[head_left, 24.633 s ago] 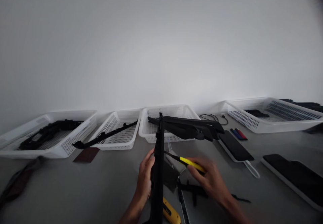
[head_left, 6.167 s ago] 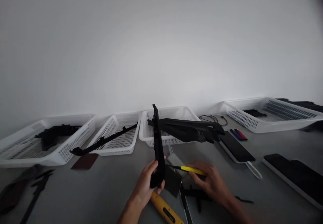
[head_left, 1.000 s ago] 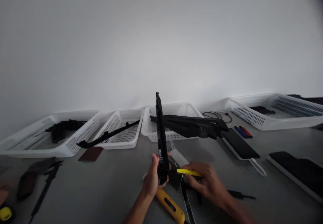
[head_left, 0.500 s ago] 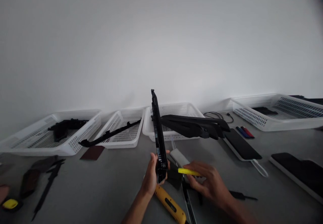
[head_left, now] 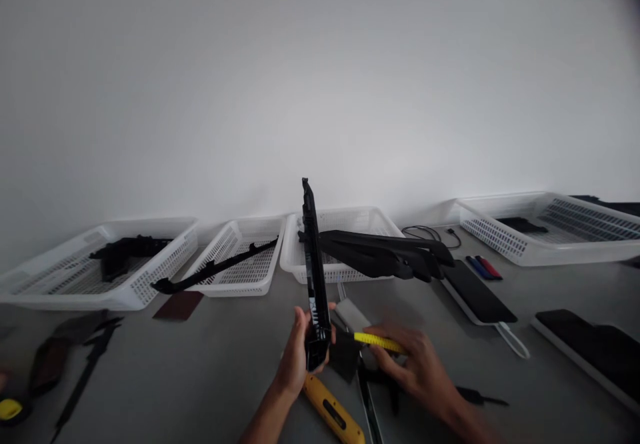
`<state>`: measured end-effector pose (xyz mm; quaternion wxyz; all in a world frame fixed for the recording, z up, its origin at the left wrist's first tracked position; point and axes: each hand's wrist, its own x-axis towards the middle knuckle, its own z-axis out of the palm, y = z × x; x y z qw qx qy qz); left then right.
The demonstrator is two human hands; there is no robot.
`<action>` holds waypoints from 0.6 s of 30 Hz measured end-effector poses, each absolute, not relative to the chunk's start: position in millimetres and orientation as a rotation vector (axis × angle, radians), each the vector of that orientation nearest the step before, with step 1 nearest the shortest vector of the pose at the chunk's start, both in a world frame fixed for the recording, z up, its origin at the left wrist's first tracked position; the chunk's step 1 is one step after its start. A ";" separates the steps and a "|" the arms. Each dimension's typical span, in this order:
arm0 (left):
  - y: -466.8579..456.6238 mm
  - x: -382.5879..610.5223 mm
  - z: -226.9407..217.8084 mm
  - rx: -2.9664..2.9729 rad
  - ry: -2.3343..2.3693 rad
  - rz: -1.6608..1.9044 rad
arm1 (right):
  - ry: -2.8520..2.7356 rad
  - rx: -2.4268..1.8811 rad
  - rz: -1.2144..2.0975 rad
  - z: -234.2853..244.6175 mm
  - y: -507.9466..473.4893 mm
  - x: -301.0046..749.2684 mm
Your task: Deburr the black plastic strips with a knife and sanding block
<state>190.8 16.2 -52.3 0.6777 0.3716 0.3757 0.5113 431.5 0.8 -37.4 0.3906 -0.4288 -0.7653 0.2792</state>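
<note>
My left hand (head_left: 295, 351) is closed round the lower end of a long, narrow black plastic part (head_left: 312, 257), which stands nearly upright in front of me. Just right of it, my right hand (head_left: 413, 357) pinches a tool with a yellow ribbed handle (head_left: 380, 342). The handle's left end points at the lower part of the black piece; I cannot tell whether the tool's tip touches it. Beneath my hands lie a yellow-and-black tool body (head_left: 334, 409) and a dark flat piece (head_left: 345, 357).
White baskets stand along the wall: a left one (head_left: 135, 294), a narrower one (head_left: 257, 289), a middle one (head_left: 295, 264) under black trim parts (head_left: 380, 254), and a right one (head_left: 540, 254). Dark calipers (head_left: 87, 381), a brown sanding sheet (head_left: 179, 305) and a power bank (head_left: 480, 294) lie about.
The view has shifted slightly, and most table items sit a little further left. My right hand and the yellow handle have moved very slightly, with blur on the hand. Both grips stay the same.
</note>
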 end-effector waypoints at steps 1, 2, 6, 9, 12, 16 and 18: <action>15.6 191.0 -52.4 0.836 0.844 1.135 | -1.941 -1.106 0.705 -38.0 1.4 432.2; 15.0 191.3 -52.2 0.835 0.844 1.120 | -1.947 -1.113 0.704 -38.4 2.1 432.9; 12.9 193.7 -48.8 0.831 0.840 1.078 | -1.977 -1.103 0.695 -37.9 3.8 435.8; 12.1 194.3 -46.5 0.857 0.819 1.077 | -1.941 -1.122 0.690 -37.8 4.3 437.5; 11.8 192.9 -45.7 0.858 0.804 1.100 | -1.916 -1.135 0.694 -39.6 3.9 436.6; 12.5 191.2 -46.1 0.836 0.807 1.122 | -1.924 -1.140 0.698 -41.3 2.5 433.9; 13.6 191.7 -46.5 0.829 0.789 1.134 | -1.906 -1.169 0.682 -40.6 2.2 434.3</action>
